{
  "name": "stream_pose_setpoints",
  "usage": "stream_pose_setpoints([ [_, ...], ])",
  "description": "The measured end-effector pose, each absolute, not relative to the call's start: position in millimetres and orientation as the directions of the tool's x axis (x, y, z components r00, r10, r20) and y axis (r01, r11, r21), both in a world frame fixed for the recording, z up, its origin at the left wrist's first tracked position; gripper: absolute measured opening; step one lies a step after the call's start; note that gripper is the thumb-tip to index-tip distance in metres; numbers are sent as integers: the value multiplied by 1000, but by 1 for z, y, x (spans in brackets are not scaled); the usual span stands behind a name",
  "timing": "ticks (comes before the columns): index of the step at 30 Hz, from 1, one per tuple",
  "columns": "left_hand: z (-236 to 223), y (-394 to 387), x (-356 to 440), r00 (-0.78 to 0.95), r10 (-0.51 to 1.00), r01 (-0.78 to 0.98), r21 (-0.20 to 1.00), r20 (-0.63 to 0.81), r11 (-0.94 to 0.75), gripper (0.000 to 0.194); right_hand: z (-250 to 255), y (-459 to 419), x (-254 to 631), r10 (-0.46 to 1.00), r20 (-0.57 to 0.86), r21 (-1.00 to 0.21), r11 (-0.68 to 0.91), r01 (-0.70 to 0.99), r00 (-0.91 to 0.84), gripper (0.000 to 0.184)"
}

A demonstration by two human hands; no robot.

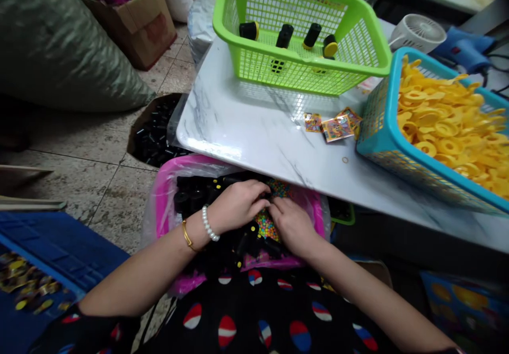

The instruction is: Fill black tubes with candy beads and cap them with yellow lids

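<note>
White, grey-veined desk [254, 136]: spreads beyond the near work, front edge slanting down toward the right.
Bulky grey-green sack [71, 52]: on the floor at upper left, well apart.
Light-green lattice plastic basket [262, 48]: on the desk, straight ahead; a few black cylinders with yellow ends [312, 36] inside.
Turquoise lattice plastic basket [376, 113]: on the desk at right, heaped with yellow ring-headed plastic pieces [437, 131].
Bright pink plastic tub, lined with clear film [162, 200]: directly before the body, under the desk's near edge, with that edge crowding the far side.
Bare left hand with pearl bracelet [238, 203]: inside the tub, fingers curled, tips close to the other hand's.
Bare right hand [293, 227]: inside the tub from the right, fingers bent inward; cannot tell what, if anything, either hand pinches.
Loose black cylinders [195, 199]: in the tub, mainly left of and below the left hand, nearer to it; long axes mixed.
Small printed packets [338, 129]: on the desk, beside the turquoise basket.
Small round multicoloured beads [267, 226]: in the tub, beneath and between the hands, in a patch running away from the body; partly covered by fingers.
</note>
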State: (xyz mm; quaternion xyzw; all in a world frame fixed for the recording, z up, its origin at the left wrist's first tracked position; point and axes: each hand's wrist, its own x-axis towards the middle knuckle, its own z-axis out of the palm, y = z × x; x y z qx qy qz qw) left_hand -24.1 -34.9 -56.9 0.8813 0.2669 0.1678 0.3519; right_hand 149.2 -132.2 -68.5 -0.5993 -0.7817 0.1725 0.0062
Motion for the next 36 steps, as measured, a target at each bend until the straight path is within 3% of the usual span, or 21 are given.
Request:
stream_pose_setpoints([
  [4,-46,-38,-26,765,608,245,776,213,-581,18,-62,-134,155,967,-106,-630,113,768,-230,33],
  [8,-36,-46,-23,699,637,127,821,323,-556,35,-48,-142,173,997,-72,-837,-69,543,15,29],
  [12,-34,-54,-13,701,590,60,792,399,-607,41,-43,-148,166,983,-60,-963,-103,249,173,27],
  [15,-29,-55,-10,678,589,72,758,440,-648,37,-33,-146,160,988,10,-972,-27,234,155,33],
  [17,-25,-52,-12,634,607,119,715,479,-689,38,-14,-141,171,990,117,-923,81,376,74,32],
  [19,-21,-43,-14,565,641,196,670,519,-716,38,14,-133,196,959,276,-769,182,613,61,22],
  [21,-18,-31,-15,494,685,269,654,536,-707,35,45,-123,234,878,447,-550,119,826,171,12],
  [23,-15,-18,-12,464,697,307,639,547,-706,31,71,-110,275,795,538,-378,-70,923,280,11],
  [25,-11,-9,-8,484,677,318,609,555,-727,29,87,-95,311,837,478,-223,-179,958,267,13],
  [27,-8,-5,-4,498,675,319,609,544,-726,26,90,-78,336,926,314,-94,-188,978,208,12],
  [31,-10,-8,-1,434,744,337,675,508,-657,29,82,-58,349,983,51,-55,-171,984,174,6],
  [34,-15,-13,-1,405,747,338,673,527,-658,28,82,-59,348,955,51,-58,-290,955,293,10],
  [36,-17,-16,-1,390,752,337,677,531,-654,26,82,-64,351,909,185,11,-381,924,373,16],
])
